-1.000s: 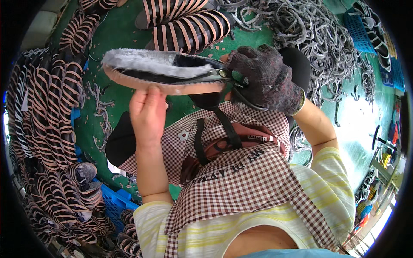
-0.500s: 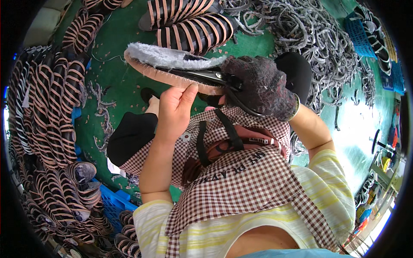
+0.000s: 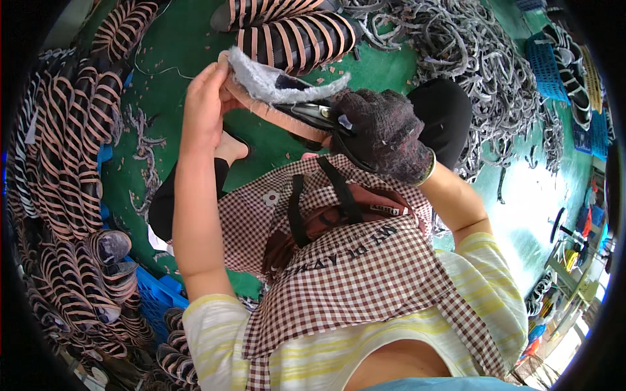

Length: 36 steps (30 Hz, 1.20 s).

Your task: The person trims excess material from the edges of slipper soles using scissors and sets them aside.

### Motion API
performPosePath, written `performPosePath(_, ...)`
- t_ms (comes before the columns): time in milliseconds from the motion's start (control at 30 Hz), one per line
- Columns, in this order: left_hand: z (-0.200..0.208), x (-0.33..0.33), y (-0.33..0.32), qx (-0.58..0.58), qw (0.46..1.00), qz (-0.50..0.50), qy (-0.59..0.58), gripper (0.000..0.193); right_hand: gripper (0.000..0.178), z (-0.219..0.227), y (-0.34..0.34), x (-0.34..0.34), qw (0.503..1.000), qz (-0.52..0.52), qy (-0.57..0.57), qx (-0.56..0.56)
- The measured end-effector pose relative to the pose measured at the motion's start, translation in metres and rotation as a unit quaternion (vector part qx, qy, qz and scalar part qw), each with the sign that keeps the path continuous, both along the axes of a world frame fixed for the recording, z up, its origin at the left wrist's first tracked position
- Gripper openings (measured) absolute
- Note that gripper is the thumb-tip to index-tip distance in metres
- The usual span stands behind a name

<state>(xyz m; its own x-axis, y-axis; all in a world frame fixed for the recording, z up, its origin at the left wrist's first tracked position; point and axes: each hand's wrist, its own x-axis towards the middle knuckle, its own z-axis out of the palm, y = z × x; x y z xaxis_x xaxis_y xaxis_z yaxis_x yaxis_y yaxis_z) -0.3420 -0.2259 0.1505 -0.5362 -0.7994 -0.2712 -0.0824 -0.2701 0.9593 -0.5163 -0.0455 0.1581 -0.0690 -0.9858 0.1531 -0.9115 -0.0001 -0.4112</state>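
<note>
There is one shoe piece [image 3: 261, 85], one pair of scissors [image 3: 319, 112], one glove [image 3: 385, 133] and one apron [image 3: 358, 287].

Head-worn fisheye, looking steeply down

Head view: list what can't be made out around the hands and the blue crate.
In the head view:
Scissors: blade tips hidden by grey fleece; handles mostly covered by the gloved right hand.
Left hand: some fingertips hidden behind the shoe piece.
Blue crate, lower left: partly hidden by striped pieces.
</note>
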Motion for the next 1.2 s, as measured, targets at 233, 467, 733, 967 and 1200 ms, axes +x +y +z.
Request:
performPosePath(233, -0.007, 0.009, 0.02, 0.129, 0.978, -0.061, 0.155, 0.025, 0.041, -0.005, 0.002, 0.005, 0.986, -0.044, -0.156, -0.041)
performPosePath(467, -0.008, 0.01, 0.03, 0.134, 0.972, -0.083, 0.171, 0.024, 0.042, -0.003, 0.002, -0.007, 0.991, -0.019, -0.131, -0.006)
performPosePath(733, -0.012, 0.006, 0.055, -0.031, 0.995, -0.071, 0.059, 0.014, 0.043, 0.002, 0.002, -0.004, 0.99, -0.029, -0.12, 0.064)
performPosePath(967, -0.009, 0.011, 0.071, -0.182, 0.969, -0.135, -0.095, 0.011, 0.043, 0.01, 0.004, -0.005, 0.981, 0.001, -0.167, 0.098)
performPosePath(1200, -0.02, -0.004, 0.082, -0.438, 0.88, -0.145, -0.112, 0.014, 0.042, 0.02, -0.002, -0.013, 0.988, 0.023, -0.108, 0.109)
